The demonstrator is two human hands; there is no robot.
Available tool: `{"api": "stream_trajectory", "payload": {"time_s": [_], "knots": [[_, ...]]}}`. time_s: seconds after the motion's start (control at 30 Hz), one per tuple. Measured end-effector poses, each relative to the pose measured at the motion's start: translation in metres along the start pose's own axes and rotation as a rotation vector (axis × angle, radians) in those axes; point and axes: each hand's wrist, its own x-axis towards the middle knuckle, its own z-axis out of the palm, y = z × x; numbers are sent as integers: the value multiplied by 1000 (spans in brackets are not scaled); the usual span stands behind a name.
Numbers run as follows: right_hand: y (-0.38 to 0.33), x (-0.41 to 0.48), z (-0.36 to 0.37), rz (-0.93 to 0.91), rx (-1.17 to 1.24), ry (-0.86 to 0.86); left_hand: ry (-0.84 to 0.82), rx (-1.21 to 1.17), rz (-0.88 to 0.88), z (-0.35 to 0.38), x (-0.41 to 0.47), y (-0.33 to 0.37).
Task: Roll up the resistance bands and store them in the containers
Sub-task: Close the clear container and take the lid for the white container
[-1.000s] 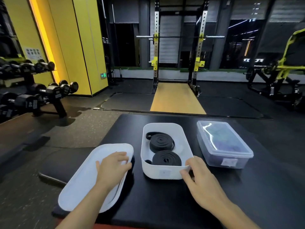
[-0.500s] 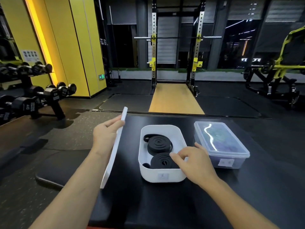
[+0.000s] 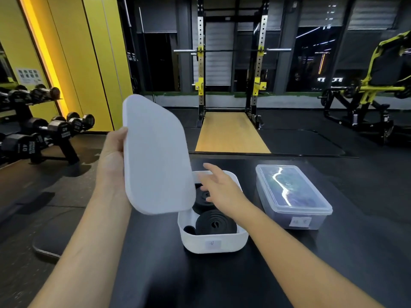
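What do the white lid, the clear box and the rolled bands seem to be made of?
White lid: likely matte plastic, thin and rigid.
Clear box: glossy transparent plastic, glare on top.
Rolled bands: probably matte black rubber, coiled layers.

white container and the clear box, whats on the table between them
Head view: nothing lies there. Only a narrow strip of bare black table separates the white container from the clear box, and the right forearm crosses above it.
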Motion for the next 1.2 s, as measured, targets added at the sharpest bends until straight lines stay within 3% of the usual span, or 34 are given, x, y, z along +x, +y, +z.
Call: {"api": "stream_trajectory", "payload": {"time_s": [0.13, 0.23, 0.4, 0.57, 0.67, 1.2], "knots": [[-3, 13, 3, 34, 188, -15, -3, -25, -32, 9, 10, -7], [3, 14, -2, 21, 188, 51, 14, 12, -87, 9, 19, -28], [24, 16, -35, 67, -139, 240, 128, 125, -116, -2, 34, -68], [49, 10, -63, 152, -555, 294, 168, 542, -72, -12, 37, -116], [62, 3, -65, 204, -720, 327, 68, 707, -90, -16, 44, -136], [67, 17, -54, 240, -755, 297, 70, 908, -110, -40, 60, -151]]}}
